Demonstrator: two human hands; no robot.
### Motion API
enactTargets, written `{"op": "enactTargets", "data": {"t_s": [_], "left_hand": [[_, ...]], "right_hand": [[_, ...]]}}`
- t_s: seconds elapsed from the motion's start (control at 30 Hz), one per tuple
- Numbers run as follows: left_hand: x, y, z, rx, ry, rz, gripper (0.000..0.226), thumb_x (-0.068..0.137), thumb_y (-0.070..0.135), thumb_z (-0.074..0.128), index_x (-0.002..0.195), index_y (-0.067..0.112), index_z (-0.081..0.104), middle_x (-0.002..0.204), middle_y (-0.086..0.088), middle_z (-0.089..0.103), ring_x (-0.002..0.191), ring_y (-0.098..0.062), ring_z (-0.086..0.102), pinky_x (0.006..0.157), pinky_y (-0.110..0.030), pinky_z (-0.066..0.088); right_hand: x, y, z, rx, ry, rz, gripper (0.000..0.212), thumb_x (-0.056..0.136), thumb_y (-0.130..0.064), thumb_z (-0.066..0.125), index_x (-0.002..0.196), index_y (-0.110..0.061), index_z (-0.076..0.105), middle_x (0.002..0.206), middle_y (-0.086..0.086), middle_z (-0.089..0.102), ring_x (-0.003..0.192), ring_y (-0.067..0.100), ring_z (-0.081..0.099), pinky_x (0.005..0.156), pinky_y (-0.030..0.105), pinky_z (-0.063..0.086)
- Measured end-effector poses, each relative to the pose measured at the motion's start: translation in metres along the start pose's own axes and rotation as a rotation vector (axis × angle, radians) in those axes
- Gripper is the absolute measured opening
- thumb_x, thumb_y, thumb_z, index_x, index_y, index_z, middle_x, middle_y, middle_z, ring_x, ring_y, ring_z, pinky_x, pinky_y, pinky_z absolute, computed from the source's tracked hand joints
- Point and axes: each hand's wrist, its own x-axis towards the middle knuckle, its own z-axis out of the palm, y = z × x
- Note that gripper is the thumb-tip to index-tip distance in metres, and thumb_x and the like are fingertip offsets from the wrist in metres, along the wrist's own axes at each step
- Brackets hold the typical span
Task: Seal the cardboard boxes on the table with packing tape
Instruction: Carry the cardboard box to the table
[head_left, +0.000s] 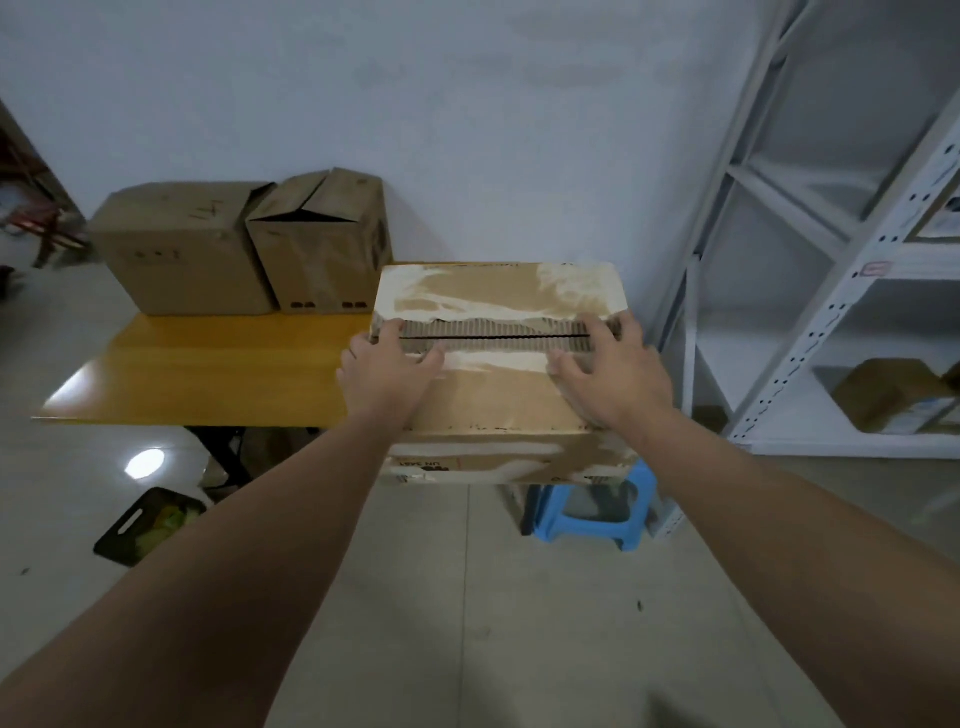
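Both hands are lying flat on top of the cardboard box (493, 291) in front of me, left hand (387, 371) near its left end and right hand (610, 371) near its right end, well apart from each other. Neither is gripping anything: the fingers are stretching out fairly straight and pressing down on the two top flaps, with the fingertips reaching across the seam (493, 338), which is showing as a thin dark gap between the flaps. Along that seam the outer paper is torn away and the ribbed corrugation is showing, with pale ragged patches on either side. The box is sitting at the right end of the yellow wooden surface (208, 364), its near face carrying upside-down print. Below it a blue plastic stool (587, 519) is standing on the tiled floor. At the far left of the surface, against the wall, two more boxes are standing side by side and touching: a closed box (182, 254) and, to its right, an open-flapped box (322, 249) whose top flaps are sticking up loosely. White metal shelving (831, 260) is standing to my right, holding another small carton (883, 395) on a low shelf. A black tray (145, 525) is lying on the floor to my left.
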Motion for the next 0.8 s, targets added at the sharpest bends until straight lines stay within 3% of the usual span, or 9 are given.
{"op": "enactTargets", "data": {"t_s": [0.37, 0.8], "left_hand": [[0.097, 0.042, 0.033, 0.017, 0.064, -0.066, 0.069, 0.084, 0.062, 0.049, 0.140, 0.025, 0.036, 0.139, -0.019, 0.037, 0.127, -0.038, 0.033, 0.104, -0.047, 0.027], [0.287, 0.028, 0.059, 0.016, 0.037, -0.004, 0.065, 0.085, 0.062, 0.048, 0.138, 0.025, 0.037, 0.140, -0.019, 0.034, 0.128, -0.037, 0.030, 0.105, -0.048, 0.023]], "right_hand": [[0.139, 0.013, 0.029, 0.049, -0.039, -0.092, 0.068, 0.087, -0.066, 0.034, 0.147, -0.035, 0.025, 0.154, 0.007, 0.017, 0.125, 0.042, 0.040, 0.100, 0.043, 0.036], [0.299, -0.054, 0.088, 0.033, -0.062, -0.005, 0.066, 0.090, -0.065, 0.032, 0.148, -0.034, 0.024, 0.157, 0.005, 0.011, 0.131, 0.042, 0.033, 0.101, 0.047, 0.040]]}}
